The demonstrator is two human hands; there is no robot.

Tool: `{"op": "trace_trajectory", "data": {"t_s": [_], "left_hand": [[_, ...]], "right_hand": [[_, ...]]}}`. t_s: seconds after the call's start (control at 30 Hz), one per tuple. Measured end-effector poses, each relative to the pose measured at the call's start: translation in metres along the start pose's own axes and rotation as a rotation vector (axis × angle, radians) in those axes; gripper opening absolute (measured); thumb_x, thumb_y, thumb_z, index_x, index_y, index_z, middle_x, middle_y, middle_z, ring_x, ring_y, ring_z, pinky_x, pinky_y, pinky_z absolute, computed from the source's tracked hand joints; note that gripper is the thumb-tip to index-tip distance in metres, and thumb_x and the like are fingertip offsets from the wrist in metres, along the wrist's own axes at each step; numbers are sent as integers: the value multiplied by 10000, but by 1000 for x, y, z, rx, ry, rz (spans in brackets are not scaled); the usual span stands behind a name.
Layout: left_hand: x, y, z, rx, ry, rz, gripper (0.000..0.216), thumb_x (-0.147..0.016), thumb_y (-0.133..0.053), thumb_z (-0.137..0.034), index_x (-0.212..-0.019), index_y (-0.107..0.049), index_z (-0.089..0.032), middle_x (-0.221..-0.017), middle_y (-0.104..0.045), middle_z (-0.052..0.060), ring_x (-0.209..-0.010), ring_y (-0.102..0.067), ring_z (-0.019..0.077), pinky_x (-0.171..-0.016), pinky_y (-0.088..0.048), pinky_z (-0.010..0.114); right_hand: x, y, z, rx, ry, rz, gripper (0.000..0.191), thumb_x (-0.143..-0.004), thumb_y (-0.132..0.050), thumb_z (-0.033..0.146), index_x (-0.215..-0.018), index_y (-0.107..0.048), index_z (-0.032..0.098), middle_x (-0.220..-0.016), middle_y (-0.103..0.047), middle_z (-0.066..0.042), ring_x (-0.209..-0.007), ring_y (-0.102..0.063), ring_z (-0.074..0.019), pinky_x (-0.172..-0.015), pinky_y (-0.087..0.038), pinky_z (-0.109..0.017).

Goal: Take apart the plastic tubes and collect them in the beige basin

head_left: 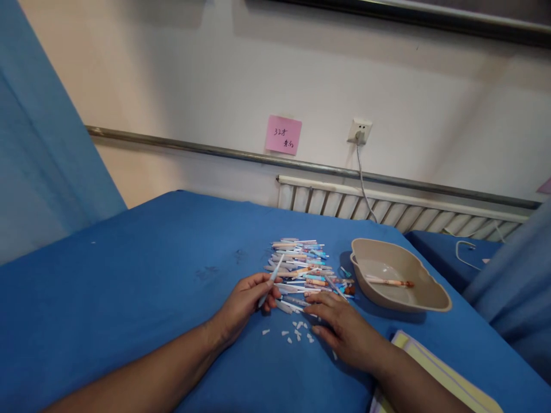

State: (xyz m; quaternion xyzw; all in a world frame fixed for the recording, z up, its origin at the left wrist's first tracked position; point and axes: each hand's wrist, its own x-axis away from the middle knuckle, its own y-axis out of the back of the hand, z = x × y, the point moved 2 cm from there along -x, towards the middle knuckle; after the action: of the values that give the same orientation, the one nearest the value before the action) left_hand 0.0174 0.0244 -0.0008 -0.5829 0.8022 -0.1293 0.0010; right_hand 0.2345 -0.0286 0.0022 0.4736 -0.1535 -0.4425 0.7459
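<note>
We pinch the thin pale-blue plastic pen [272,279] low on its barrel in our left hand [245,304] — light, stiff, slick, we judge — beside the heap of coloured pens [301,264], where our right hand [340,327] lies open.

The left hand [247,303] is pinching its fingertips together; the right hand [344,331] is lying flat, palm down.

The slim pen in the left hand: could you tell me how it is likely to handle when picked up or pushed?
Probably stiff and light: the left hand pinches the slim pen with fingertips alone, and it juts out straight. It looks thin and round, so it may roll if pushed, though the blue cloth could slow it.
</note>
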Motion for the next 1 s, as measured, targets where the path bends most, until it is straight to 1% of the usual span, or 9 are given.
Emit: {"op": "trace_trajectory", "data": {"t_s": [0.2,0.33,0.43,0.57,0.73,0.83,0.93,1.0], "left_hand": [[-1,1,1,-12,-5,-5,277,-729,-641,-353,-880,-610,-122,-674,-626,16,-496,-526,94,-474,-396,200],[-2,1,3,-10,-22,-15,235,-759,-621,-339,-856,-599,-126,-674,-619,11,-503,-523,89,-480,-401,196],[-1,4,3,31,-44,-59,217,-781,-603,-319,-881,-590,-127,-675,-608,6,-515,-525,89,-482,-399,192],[-4,11,0,71,-64,-125,257,-767,-611,-299,-943,-593,-113,-675,-600,4,-509,-517,88,-467,-388,188],[-9,18,-2,87,-102,-145,254,-768,-608,-294,-943,-600,-111,-660,-597,-3,-494,-502,77,-467,-387,183],[-11,19,-2,87,-106,-159,252,-763,-611,-292,-939,-600,-112,-650,-594,-8,-489,-502,76,-464,-385,182],[-12,19,-2,78,-106,-157,267,-750,-616,-295,-941,-602,-110,-650,-595,-6,-487,-502,79,-464,-387,185],[-12,19,-3,63,-103,-154,278,-737,-624,-303,-935,-604,-109,-652,-596,-3,-487,-500,81,-456,-383,186]], "right_hand": [[-1,-3,-6,7,9,-31,294,-826,-532,201,-1114,-568,244,-1191,-539,-69,-1116,-462,-223,-956,-362,-393],[-2,-3,-8,16,13,-43,218,-822,-537,183,-1031,-579,232,-1127,-557,-53,-1056,-484,-204,-930,-377,-368],[-2,-3,-9,15,22,-61,192,-823,-538,172,-1000,-580,232,-1091,-567,-45,-1029,-491,-195,-918,-381,-357],[-2,-1,-10,11,35,-115,193,-847,-502,158,-1022,-560,218,-1027,-591,-49,-982,-510,-185,-899,-391,-345],[-2,3,-9,23,25,-184,165,-867,-444,137,-963,-559,207,-944,-616,-48,-913,-545,-178,-821,-428,-316],[1,7,-13,25,-13,-270,173,-878,-427,154,-964,-566,208,-927,-621,-53,-875,-571,-176,-778,-443,-300],[5,11,-20,15,-71,-438,180,-880,-438,184,-998,-572,208,-926,-634,-52,-844,-593,-174,-759,-448,-287],[9,13,-23,-18,-119,-557,182,-875,-458,208,-1013,-576,210,-868,-645,-36,-765,-602,-161,-706,-452,-268]]}}
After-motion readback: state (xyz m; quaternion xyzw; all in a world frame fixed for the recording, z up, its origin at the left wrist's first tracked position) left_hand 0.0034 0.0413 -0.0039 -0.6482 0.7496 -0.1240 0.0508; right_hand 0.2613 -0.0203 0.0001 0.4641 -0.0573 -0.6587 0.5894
